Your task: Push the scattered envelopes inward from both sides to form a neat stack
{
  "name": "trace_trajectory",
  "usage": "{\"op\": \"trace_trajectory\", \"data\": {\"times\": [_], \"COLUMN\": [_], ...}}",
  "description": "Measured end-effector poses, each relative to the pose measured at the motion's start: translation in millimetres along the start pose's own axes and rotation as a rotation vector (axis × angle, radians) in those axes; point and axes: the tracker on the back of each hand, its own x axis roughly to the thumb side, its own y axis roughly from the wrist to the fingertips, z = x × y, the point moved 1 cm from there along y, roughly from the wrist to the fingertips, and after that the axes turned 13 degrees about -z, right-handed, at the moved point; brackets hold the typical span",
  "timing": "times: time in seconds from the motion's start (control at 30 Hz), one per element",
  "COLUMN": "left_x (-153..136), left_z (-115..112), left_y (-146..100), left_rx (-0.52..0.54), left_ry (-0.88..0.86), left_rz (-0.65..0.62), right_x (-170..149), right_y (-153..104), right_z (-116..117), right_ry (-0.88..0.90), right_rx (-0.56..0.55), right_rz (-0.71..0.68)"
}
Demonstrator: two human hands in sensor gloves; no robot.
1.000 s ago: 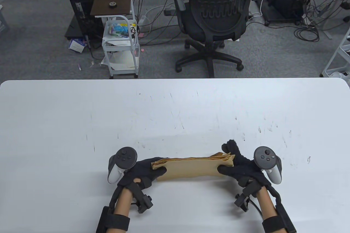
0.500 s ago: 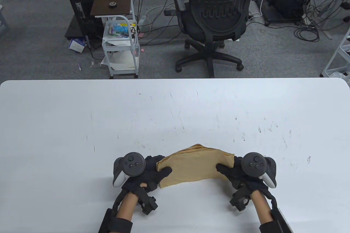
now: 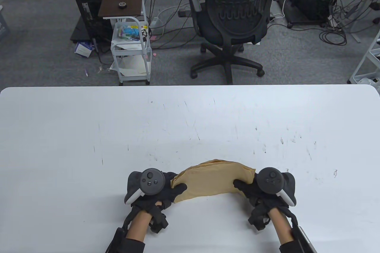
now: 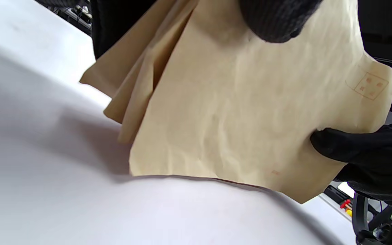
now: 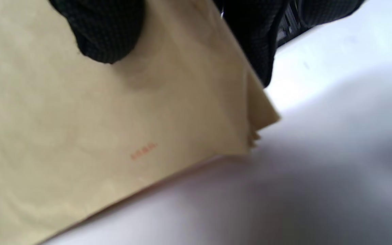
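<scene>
A bundle of several tan paper envelopes (image 3: 212, 180) stands on its long edge on the white table (image 3: 190, 122) near the front, bowed upward in the middle. My left hand (image 3: 166, 189) grips its left end, thumb on the near face. My right hand (image 3: 251, 186) grips its right end, thumb on the near face. In the left wrist view the envelopes (image 4: 250, 112) fan apart slightly at the left corner. In the right wrist view the envelopes (image 5: 114, 129) show their lower corner edges nearly aligned on the table.
The table (image 3: 89, 134) stretches wide around the bundle. Beyond its far edge stand a black office chair (image 3: 234, 21) and a small white cart (image 3: 130, 48) on the grey floor.
Both hands have moved inward toward each other. The bundle, first flat and straight between them, has bowed upward in the middle and tilted more upright.
</scene>
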Motion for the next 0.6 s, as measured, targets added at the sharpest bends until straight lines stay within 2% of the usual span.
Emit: {"op": "trace_trajectory", "data": {"times": [0.07,0.1,0.2,0.3,0.33,0.47,0.53,0.57,0.6], "left_x": [3.9,3.6,-3.2,-15.5,-22.9,-40.3,-46.7,-51.2,-52.8], "left_z": [12.0,20.6,37.1,43.2,42.1,28.3,19.8,12.0,8.5], "left_y": [4.2,7.4,19.9,37.4,44.2,59.5,64.3,67.3,68.3], "left_rx": [0.075,0.149,0.237,0.132,0.089,0.036,-0.039,-0.116,-0.146], "left_ry": [-0.018,-0.017,-0.043,-0.055,-0.052,0.059,0.122,0.151,0.158], "left_rz": [0.016,0.047,0.170,0.308,0.363,0.478,0.519,0.564,0.578], "right_x": [4.5,4.4,-2.7,-12.5,-17.3,-24.6,-26.9,-29.3,-30.2], "right_y": [3.5,5.9,12.9,28.7,36.6,57.5,63.2,68.3,69.9], "right_z": [-11.7,-18.9,-25.9,-22.8,-18.5,3.3,13.6,25.1,29.1], "right_ry": [0.001,0.017,0.186,0.296,0.234,0.044,0.007,-0.048,-0.069], "right_rx": [-0.031,-0.056,-0.117,-0.114,-0.066,0.029,0.093,0.185,0.214], "right_rz": [-0.009,-0.013,0.037,0.119,0.159,0.240,0.278,0.316,0.327]}}
